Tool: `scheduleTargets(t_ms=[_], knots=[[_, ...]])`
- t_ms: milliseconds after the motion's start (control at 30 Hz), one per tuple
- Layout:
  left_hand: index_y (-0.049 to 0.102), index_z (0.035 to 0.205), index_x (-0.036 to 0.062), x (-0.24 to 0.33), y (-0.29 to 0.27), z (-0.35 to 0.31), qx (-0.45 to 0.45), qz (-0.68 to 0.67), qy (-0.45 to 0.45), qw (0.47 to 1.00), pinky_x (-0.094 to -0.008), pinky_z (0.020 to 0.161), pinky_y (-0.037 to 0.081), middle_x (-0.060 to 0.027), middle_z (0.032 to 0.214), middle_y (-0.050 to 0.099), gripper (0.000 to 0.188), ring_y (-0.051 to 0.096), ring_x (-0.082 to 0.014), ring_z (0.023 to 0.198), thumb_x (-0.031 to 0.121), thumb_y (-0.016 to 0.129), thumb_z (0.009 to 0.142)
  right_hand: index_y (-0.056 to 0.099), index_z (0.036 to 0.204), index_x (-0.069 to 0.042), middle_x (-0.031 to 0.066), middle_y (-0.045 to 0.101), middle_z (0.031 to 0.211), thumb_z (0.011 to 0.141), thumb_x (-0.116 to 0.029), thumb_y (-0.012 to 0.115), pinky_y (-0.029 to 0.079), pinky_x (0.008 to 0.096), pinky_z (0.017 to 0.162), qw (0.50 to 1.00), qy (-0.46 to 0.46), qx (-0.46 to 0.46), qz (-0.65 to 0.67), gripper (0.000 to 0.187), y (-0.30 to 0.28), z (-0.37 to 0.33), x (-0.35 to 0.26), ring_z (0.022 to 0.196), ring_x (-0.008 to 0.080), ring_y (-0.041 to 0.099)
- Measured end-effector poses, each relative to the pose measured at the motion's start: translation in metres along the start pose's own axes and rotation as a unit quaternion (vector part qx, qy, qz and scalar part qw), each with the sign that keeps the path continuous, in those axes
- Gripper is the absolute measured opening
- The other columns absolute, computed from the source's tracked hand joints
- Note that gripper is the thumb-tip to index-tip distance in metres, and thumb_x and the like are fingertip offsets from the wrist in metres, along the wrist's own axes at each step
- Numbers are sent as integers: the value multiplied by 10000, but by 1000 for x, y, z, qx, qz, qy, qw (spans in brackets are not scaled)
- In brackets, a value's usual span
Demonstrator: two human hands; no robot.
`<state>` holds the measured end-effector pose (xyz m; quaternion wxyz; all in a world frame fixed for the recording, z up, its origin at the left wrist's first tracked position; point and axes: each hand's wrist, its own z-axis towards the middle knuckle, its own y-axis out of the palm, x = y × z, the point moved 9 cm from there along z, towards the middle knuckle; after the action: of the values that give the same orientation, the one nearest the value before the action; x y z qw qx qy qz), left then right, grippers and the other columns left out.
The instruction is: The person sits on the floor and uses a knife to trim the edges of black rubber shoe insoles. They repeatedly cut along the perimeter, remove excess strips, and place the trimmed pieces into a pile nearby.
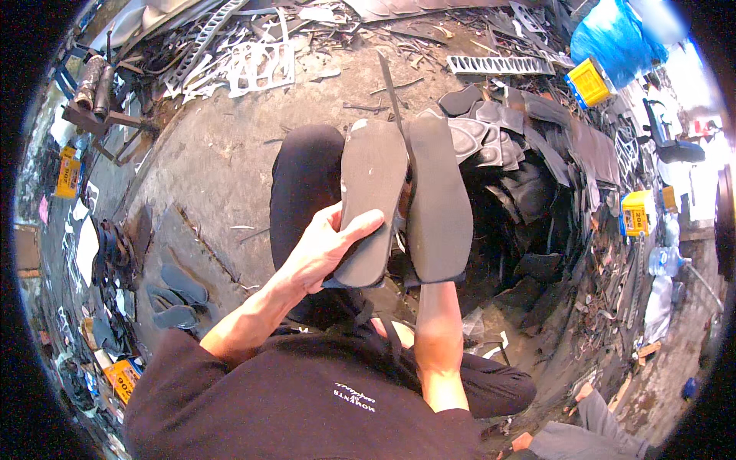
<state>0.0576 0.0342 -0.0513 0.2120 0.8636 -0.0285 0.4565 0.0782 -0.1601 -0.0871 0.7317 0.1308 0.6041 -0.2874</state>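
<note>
Two grey-brown shoe soles face me side by side over my lap. Around the edge of the left shoe sole (pixel 374 169) my left hand (pixel 326 244) is closed, its thumb lying flat on the face and its other fingers behind. Pale specks mark this sole's upper part. The right shoe sole (pixel 441 199) stands upright just beside it, with a narrow gap between them. My right forearm (pixel 440 337) runs up behind its lower end, and that sole hides the hand and its fingers. Dark material shows under the lower ends of both.
A heap of dark moulded sheets (pixel 491 138) lies to the right of my legs. White cut-out scraps (pixel 261 65) litter the far floor. Loose soles (pixel 180 295) lie at left, below a small metal stand (pixel 107 123). A yellow tin (pixel 589 83) and blue bag (pixel 617 42) stand far right.
</note>
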Motion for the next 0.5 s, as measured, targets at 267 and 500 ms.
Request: scheduleTargets(t_ms=[267,500], knots=[[447,1014,118,7,-4,-9,-353,-543,1,762,-335,392,375,-13,600,462,239,430,-148,413,321,468,1137,565,1010,-101,-38,422,654,1094,-487,576,364,275,460,866,343,-289,219,395,55,11,6,497,85,408],[427,981,141,16,15,10,-399,-614,43,679,-351,397,340,-17,586,442,213,390,-157,377,280,554,1081,596,1016,-83,-18,476,657,1090,-394,602,408,287,469,877,329,-222,270,319,7,-35,-38,508,92,457]])
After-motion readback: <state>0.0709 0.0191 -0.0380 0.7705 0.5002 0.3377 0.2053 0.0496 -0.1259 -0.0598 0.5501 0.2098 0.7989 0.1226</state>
